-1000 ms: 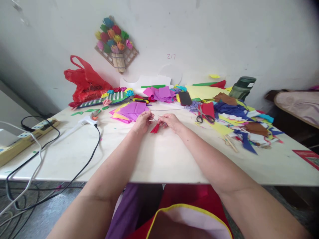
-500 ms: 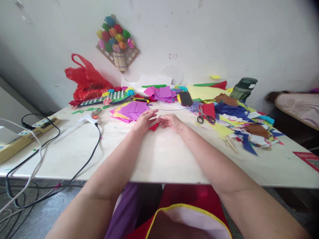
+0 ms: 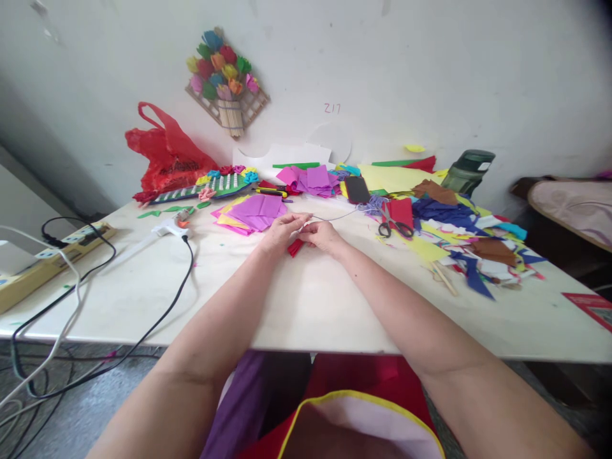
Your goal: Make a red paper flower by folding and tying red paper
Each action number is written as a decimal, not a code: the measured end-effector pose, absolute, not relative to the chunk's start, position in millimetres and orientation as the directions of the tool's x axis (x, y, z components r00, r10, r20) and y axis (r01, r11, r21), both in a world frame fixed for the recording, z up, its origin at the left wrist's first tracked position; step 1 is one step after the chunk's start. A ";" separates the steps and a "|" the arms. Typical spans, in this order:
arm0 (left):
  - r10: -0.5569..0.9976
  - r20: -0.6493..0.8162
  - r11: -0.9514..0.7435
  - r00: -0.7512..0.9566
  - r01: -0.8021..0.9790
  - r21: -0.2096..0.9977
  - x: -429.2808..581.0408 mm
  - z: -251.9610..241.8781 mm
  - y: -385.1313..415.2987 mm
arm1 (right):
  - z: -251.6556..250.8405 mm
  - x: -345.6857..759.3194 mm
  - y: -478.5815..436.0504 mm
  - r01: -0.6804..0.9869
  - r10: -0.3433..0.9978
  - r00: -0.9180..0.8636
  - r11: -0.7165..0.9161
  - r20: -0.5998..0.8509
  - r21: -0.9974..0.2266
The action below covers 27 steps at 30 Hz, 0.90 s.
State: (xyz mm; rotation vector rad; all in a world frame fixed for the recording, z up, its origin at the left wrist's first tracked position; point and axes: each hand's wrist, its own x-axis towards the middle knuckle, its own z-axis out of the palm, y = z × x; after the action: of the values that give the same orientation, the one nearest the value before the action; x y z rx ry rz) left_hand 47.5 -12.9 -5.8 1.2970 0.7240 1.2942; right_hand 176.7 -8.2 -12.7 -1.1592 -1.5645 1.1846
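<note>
My left hand [image 3: 280, 231] and my right hand [image 3: 322, 234] meet over the middle of the white table [image 3: 306, 306]. Between their fingertips they pinch a small folded red paper piece [image 3: 295, 247], which hangs just below the fingers. A thin dark wire [image 3: 335, 217] runs from the fingers to the right, toward the scissors. Just beyond my left hand lies a stack of purple and yellow paper squares [image 3: 253, 212].
Scissors [image 3: 393, 223], a black phone [image 3: 356, 189] and heaps of coloured paper scraps [image 3: 459, 236] fill the right side. A glue gun [image 3: 165, 231] with a black cable, a power strip [image 3: 52, 255] and a red bag [image 3: 165, 156] sit left. A green bottle [image 3: 466, 169] stands far right.
My hands have drawn closer together around the red piece, and the wire now trails to the right from my fingers. The view shifted slightly.
</note>
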 end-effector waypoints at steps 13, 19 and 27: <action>0.961 0.209 -0.240 0.182 0.172 0.956 31.0 -2.7 -0.1 | -8.7 192.7 -5.3 -0.031 0.972 -0.236 0.012 0.019 -0.999; 0.952 0.247 -0.293 0.180 0.310 0.904 32.7 -2.1 -4.4 | -6.1 196.1 -5.9 -0.036 0.976 -0.216 0.007 0.015 -0.999; 0.937 0.242 -0.326 0.254 0.375 0.868 29.7 -10.5 -1.3 | -9.5 196.6 -3.7 -0.025 0.969 -0.244 0.029 0.034 -0.999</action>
State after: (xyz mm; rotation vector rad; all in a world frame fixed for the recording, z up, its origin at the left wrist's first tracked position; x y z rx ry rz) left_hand 29.7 -1.3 -10.5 1.8366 1.1965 1.0342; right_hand 196.6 -3.7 -9.5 -1.0428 -1.3867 1.3740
